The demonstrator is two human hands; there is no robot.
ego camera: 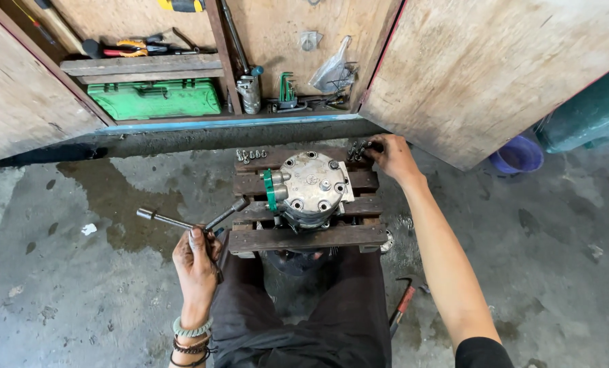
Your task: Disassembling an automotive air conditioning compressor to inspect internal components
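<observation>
Left grip (pixel 195 255) closed, seemingly; right grip (pixel 392 155) extended forward, fingers curled.

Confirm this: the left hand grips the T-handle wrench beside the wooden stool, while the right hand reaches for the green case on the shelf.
Not quite. The head view shows the right hand at the bolts on the wooden stool, not the green case. The left hand does grip the T-handle wrench.

Grey concrete floor (pixel 79 300), stained and damp in patches; open plywood wall cabinet (pixel 277 27) with two swung-out doors (pixel 495 61), a shelf (pixel 141 66), hung hand tools, a green plastic case (pixel 156 99); purple bucket (pixel 517 155) at right.
</observation>
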